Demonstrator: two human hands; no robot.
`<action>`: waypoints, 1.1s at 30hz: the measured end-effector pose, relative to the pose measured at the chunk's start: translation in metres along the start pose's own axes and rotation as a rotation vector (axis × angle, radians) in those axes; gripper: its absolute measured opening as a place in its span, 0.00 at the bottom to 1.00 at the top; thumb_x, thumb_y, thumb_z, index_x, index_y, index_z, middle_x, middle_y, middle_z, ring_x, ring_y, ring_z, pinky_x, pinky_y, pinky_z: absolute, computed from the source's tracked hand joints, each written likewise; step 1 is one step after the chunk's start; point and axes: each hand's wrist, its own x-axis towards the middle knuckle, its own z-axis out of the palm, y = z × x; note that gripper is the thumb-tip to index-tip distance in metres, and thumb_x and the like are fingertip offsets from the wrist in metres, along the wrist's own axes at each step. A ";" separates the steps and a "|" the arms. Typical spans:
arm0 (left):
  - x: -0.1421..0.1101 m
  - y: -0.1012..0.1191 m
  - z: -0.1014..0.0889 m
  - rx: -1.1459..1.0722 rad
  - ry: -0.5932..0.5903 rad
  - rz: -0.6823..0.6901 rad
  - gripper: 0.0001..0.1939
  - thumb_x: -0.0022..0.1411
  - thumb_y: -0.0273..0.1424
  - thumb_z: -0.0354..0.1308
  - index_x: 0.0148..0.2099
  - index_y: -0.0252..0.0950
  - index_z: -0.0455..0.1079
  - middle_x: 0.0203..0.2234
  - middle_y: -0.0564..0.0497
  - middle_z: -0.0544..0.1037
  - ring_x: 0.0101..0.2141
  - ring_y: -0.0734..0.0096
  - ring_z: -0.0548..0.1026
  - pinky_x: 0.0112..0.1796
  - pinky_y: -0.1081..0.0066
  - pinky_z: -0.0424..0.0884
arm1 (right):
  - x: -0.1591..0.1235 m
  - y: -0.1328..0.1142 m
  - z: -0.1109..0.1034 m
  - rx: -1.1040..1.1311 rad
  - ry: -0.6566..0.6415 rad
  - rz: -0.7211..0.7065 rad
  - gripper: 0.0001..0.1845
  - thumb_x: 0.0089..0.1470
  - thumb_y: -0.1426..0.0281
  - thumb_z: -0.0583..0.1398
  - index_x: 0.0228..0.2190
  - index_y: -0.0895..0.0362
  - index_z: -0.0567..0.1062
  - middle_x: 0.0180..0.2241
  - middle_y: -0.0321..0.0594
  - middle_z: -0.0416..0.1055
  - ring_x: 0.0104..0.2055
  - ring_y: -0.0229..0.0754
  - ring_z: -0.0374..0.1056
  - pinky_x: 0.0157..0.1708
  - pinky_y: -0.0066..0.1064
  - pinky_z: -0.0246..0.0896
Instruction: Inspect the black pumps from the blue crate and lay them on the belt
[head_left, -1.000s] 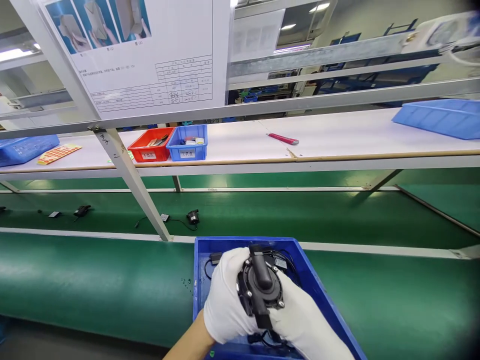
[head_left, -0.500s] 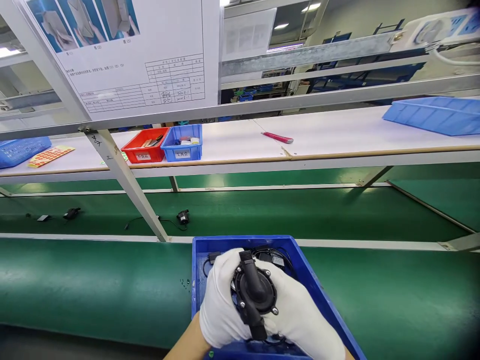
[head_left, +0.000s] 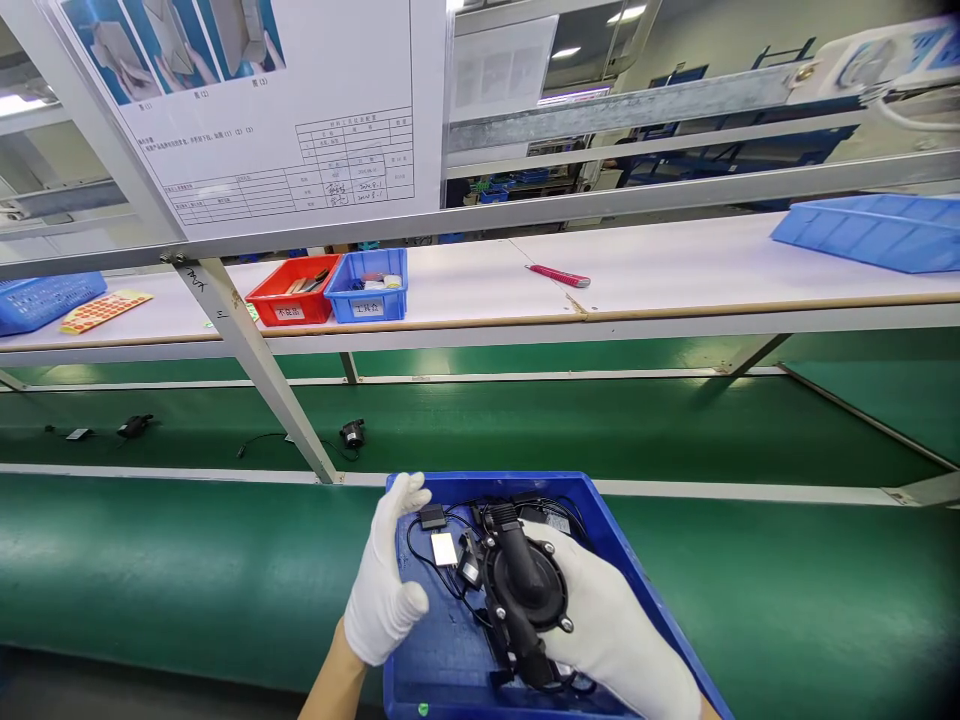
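Observation:
A black pump point(head_left: 529, 585) with a round, screwed cover and a ribbed hose fitting is held above the blue bin. My gloved right hand point(head_left: 607, 610) wraps round it from the right, its fingertips hidden behind the pump. At the bin's left rim, my gloved left hand point(head_left: 388, 580) is empty, thumb and fingers apart. The blue bin point(head_left: 645, 590) in front of me contains black cables point(head_left: 431, 565), a small black block point(head_left: 432, 516) and a white label point(head_left: 444, 549). More black parts lie under the pump, partly covered.
Behind the bin, a green conveyor belt point(head_left: 600, 420) carries small black pumps point(head_left: 352, 433) at the left. On the white shelf point(head_left: 675, 260) above stand a red box point(head_left: 289, 295) and a blue box point(head_left: 367, 290); a pink cutter point(head_left: 559, 275) lies there too. A slanted metal post point(head_left: 259, 370) rises left.
My left hand has let go of the pump and moved left, opening. The pump, still in my right hand, has shifted slightly right. The pumps on the far belt have drifted left.

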 end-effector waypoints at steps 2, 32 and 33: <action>-0.001 -0.002 -0.002 0.019 0.025 -0.018 0.48 0.62 0.67 0.47 0.75 0.46 0.48 0.70 0.41 0.60 0.64 0.45 0.66 0.66 0.47 0.58 | 0.002 -0.003 -0.002 0.004 -0.010 0.006 0.31 0.44 0.66 0.65 0.52 0.57 0.79 0.49 0.48 0.81 0.50 0.53 0.79 0.57 0.43 0.73; -0.018 -0.012 -0.010 0.040 0.025 -0.134 0.35 0.72 0.57 0.41 0.70 0.43 0.62 0.62 0.42 0.72 0.58 0.50 0.73 0.62 0.48 0.65 | -0.011 0.029 -0.001 0.369 -0.067 0.067 0.25 0.41 0.53 0.69 0.40 0.52 0.81 0.37 0.47 0.82 0.39 0.57 0.79 0.43 0.44 0.78; -0.018 -0.013 -0.010 0.032 0.032 -0.139 0.34 0.72 0.56 0.41 0.70 0.43 0.62 0.62 0.42 0.72 0.58 0.50 0.73 0.62 0.48 0.65 | -0.013 0.035 0.001 0.424 -0.065 0.097 0.24 0.43 0.51 0.68 0.39 0.51 0.81 0.33 0.47 0.82 0.36 0.57 0.79 0.40 0.45 0.78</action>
